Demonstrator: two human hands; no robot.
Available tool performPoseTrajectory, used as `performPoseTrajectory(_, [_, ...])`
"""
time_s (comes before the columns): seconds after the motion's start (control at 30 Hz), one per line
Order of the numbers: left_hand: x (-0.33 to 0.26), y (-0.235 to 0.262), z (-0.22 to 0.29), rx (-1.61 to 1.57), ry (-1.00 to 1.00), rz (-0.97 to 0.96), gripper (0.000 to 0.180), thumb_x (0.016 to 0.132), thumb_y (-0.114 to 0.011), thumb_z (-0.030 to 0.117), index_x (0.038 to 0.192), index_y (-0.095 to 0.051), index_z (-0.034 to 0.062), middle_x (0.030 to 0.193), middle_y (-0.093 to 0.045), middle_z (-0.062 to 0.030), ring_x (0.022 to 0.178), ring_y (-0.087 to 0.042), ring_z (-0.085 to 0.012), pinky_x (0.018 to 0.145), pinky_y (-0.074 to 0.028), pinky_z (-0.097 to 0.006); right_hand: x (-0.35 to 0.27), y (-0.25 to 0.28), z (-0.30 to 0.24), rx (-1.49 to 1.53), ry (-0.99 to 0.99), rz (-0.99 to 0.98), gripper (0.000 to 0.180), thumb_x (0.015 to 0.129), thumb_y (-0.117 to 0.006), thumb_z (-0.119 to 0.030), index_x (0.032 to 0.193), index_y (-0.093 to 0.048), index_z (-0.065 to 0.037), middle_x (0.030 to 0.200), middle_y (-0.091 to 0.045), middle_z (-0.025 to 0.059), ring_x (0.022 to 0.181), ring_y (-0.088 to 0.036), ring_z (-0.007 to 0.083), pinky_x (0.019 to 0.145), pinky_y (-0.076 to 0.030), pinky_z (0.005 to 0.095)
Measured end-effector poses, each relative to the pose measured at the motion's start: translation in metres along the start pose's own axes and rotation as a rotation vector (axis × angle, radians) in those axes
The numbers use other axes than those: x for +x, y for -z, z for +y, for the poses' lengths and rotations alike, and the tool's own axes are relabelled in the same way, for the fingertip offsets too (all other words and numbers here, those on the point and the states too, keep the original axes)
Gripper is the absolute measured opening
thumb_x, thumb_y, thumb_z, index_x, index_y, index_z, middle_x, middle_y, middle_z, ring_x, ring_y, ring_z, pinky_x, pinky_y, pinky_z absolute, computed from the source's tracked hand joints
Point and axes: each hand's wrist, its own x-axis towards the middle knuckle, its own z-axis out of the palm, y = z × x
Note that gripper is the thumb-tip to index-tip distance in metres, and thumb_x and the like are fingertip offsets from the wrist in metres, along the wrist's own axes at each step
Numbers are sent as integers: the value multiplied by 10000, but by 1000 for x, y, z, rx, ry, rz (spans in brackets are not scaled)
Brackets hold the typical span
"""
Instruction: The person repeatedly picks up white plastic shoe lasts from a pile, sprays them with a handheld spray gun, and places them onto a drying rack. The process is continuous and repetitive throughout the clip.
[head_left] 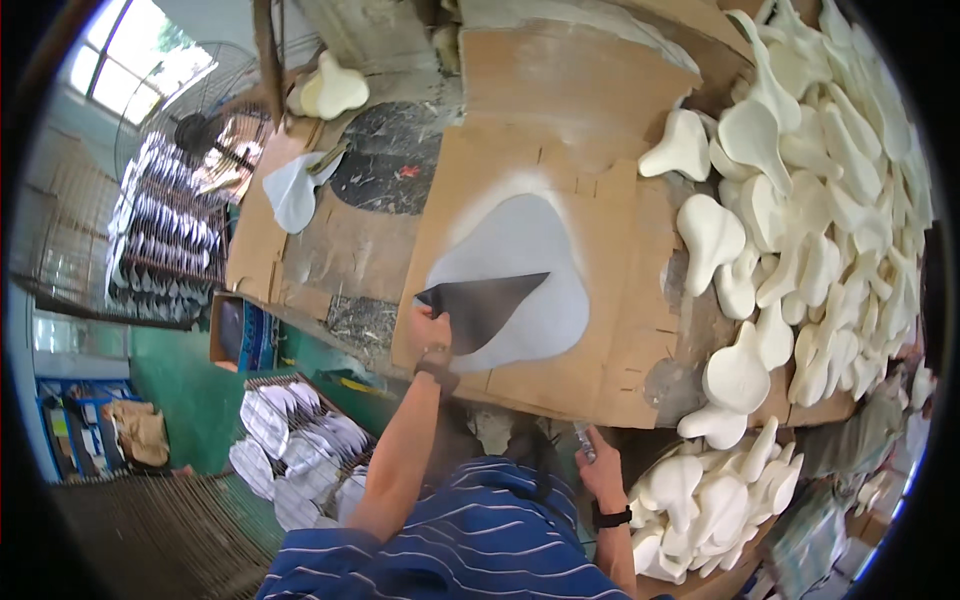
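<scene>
On the cardboard sheet (615,260) in front of me lies a pale grey, saddle-shaped piece (545,225), thin and rounded, with a whitish haze on the board round its top. A dark, pointed flap (485,310) lies across its lower left part; I cannot tell whether it is a folded-over side or a separate sheet. My left hand (430,328) is closed on the flap's left corner. Below the table's front edge, my right hand (602,465) is closed round a small metallic tool (585,443), mostly hidden by the fingers.
Cream foam saddle pads (840,170) are heaped on the right of the table, with more in a box (700,510) below. A white cover piece (291,192) and a foam pad (335,88) lie at left. Wire racks (300,440) hold white pieces. A fan (190,130) stands far left.
</scene>
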Motion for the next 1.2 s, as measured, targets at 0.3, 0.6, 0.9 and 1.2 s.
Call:
performPoseTrajectory(0.3, [69, -11, 64, -1582, 302, -527, 501, 969, -604, 213, 1356, -419, -46, 1371, -467, -179, 1194, -539, -326, 1096, -441, -471, -21, -15, -13, 131, -130, 215, 552, 765, -685, -32, 1293, -553, 57, 1104, -648, 293, 1020, -639, 427, 843, -522, 435])
performPoseTrajectory(0.6, [-8, -27, 56, 327, -892, -393, 880, 853, -653, 556, 1496, -332, 49, 1586, -211, -208, 1435, -256, -422, 1140, -246, -570, -34, -40, -39, 151, -148, 239, 562, 762, -702, -32, 1296, -548, 56, 1105, -651, 287, 1037, -631, 426, 873, -512, 441])
performPoseTrajectory(0.9, [-48, -42, 31, 601, -1068, -419, 895, 830, -648, 572, 1537, -294, 151, 1614, -116, -210, 1467, -93, -472, 1137, -134, -653, -44, -43, -37, 148, -241, 173, 554, 764, -666, -51, 1297, -553, 50, 1154, -646, 270, 1086, -624, 412, 909, -506, 411])
performPoseTrajectory(1.2, [-51, -42, 41, 342, -998, -362, 532, 838, -704, 327, 1334, -585, 173, 1559, -330, -110, 1445, -241, -406, 1144, -181, -611, -37, -41, -26, 93, -205, 138, 559, 755, -671, -69, 1294, -557, 29, 1136, -646, 274, 1070, -622, 417, 903, -508, 424])
